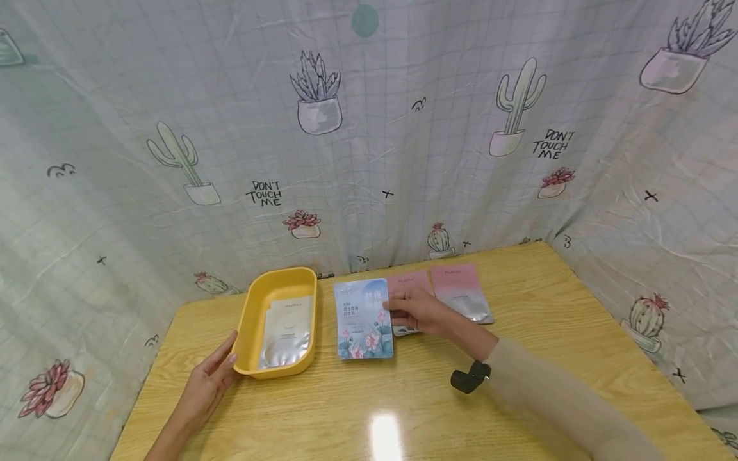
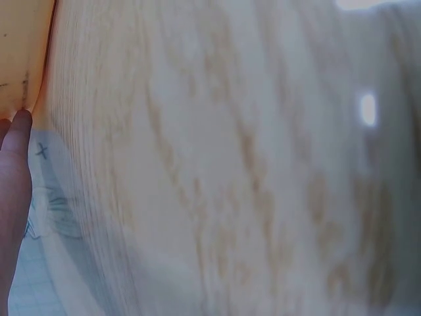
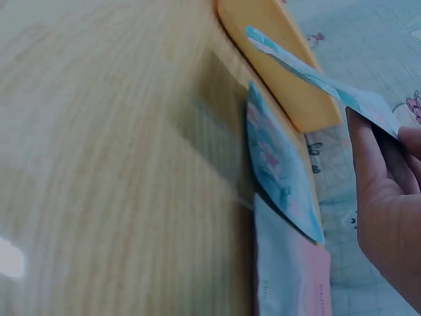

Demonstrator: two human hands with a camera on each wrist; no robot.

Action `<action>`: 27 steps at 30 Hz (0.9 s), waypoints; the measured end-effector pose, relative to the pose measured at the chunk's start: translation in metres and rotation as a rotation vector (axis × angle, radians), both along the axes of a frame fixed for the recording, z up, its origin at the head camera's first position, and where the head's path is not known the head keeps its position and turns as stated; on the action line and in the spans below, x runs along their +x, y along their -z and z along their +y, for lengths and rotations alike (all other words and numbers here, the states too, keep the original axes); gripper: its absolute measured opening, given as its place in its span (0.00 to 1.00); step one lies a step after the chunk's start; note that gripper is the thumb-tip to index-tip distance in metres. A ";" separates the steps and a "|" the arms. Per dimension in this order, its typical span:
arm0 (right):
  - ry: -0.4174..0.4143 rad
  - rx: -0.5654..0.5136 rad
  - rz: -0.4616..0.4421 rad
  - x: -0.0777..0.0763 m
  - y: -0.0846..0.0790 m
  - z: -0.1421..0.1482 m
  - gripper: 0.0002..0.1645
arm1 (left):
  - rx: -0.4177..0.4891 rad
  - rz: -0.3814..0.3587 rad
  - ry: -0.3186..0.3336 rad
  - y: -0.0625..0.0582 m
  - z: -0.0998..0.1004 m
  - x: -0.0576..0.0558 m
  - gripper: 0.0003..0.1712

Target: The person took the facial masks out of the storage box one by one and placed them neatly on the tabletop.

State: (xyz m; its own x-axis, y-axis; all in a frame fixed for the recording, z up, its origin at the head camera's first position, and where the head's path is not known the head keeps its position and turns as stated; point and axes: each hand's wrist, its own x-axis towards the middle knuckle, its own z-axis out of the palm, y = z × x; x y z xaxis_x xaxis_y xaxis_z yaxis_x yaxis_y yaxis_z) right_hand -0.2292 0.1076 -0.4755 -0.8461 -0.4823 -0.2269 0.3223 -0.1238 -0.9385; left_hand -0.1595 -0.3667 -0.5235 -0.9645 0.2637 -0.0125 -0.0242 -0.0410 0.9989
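In the head view my right hand point(image 1: 419, 310) pinches a blue, flower-printed sheet-mask sachet point(image 1: 364, 326) by its right edge. The right wrist view shows the held sachet point(image 3: 322, 80) raised and tilted, with a second blue sachet point(image 3: 279, 158) lying below it on the table. My left hand point(image 1: 207, 378) is at the near left corner of a yellow plastic tray point(image 1: 243, 333), fingertips against its outer wall. Inside the tray lie pale, silver-bottomed sachets point(image 1: 288, 330), overlapping one another. The left wrist view shows one straight finger point(image 2: 20, 138) touching the tray point(image 2: 23, 52).
Two pink-and-silver sachets lie to the right: one point(image 1: 410, 279) partly behind my right hand, the other point(image 1: 461, 291) farther right. Everything stands on a wooden table point(image 1: 323, 416). A cactus-print curtain point(image 1: 369, 160) hangs along its back and sides.
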 end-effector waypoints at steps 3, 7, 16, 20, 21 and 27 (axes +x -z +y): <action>-0.029 0.030 0.038 0.010 0.006 0.000 0.15 | 0.002 0.006 -0.006 0.000 0.001 0.000 0.36; -0.068 0.070 0.061 0.026 0.018 0.000 0.20 | -0.003 0.007 -0.006 -0.001 0.000 0.001 0.36; 0.039 0.057 -0.036 0.057 0.042 -0.004 0.17 | -0.006 0.008 -0.006 0.001 0.000 -0.001 0.36; 0.052 0.094 -0.015 0.065 0.048 -0.006 0.12 | -0.004 0.005 -0.008 0.001 0.000 -0.001 0.37; 0.057 0.112 -0.003 0.066 0.049 -0.006 0.11 | -0.005 0.002 -0.009 0.001 -0.001 -0.001 0.37; 0.064 0.257 0.058 0.068 0.046 -0.007 0.08 | -0.014 -0.008 -0.018 0.000 0.000 0.000 0.37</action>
State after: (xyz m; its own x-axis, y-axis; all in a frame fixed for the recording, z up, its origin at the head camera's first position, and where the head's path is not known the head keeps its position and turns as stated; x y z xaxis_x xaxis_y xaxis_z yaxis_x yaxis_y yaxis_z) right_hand -0.1611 0.1002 -0.5214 -0.8881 -0.3604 -0.2853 0.2663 0.1026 -0.9584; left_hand -0.1594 -0.3664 -0.5238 -0.9690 0.2459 -0.0238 -0.0314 -0.0272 0.9991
